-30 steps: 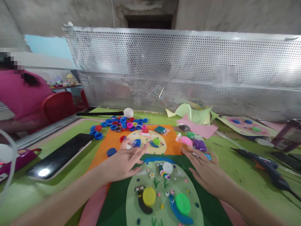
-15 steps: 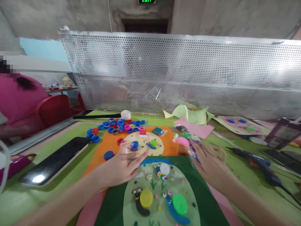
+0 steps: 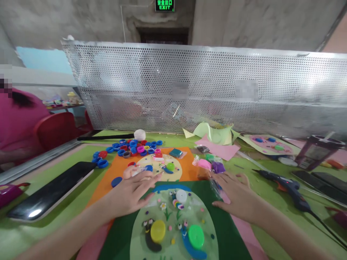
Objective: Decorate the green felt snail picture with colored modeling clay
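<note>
My left hand [image 3: 132, 193] reaches over the left side of the cards, its thumb and forefinger apart. A bit of clear wrapper shows beyond its fingers, and I cannot make out whether they touch it. At the right edge of the green card [image 3: 111, 236] is my right hand [image 3: 231, 191], thumb spread away from the fingers. Its fingertips are at small clear bags of clay, nearest the purple clay [image 3: 217, 167] and pink clay [image 3: 204, 164]. Between my hands lie clay snails with bottle-cap shells, one with a yellow cap [image 3: 158, 231], another with a green cap [image 3: 196, 237].
Loose bottle caps [image 3: 132, 146] are heaped at the back left, near a black phone [image 3: 54, 189]. On the right lie a glue gun [image 3: 287, 186] and a drink cup [image 3: 316, 153]. A perforated metal screen [image 3: 211, 86] stands behind. A person in pink [image 3: 21, 119] sits left.
The view has tilted up and shifted slightly right. My right hand has drawn back a little from the clay bags, with its thumb spread wider. My left hand stays over the cards.
</note>
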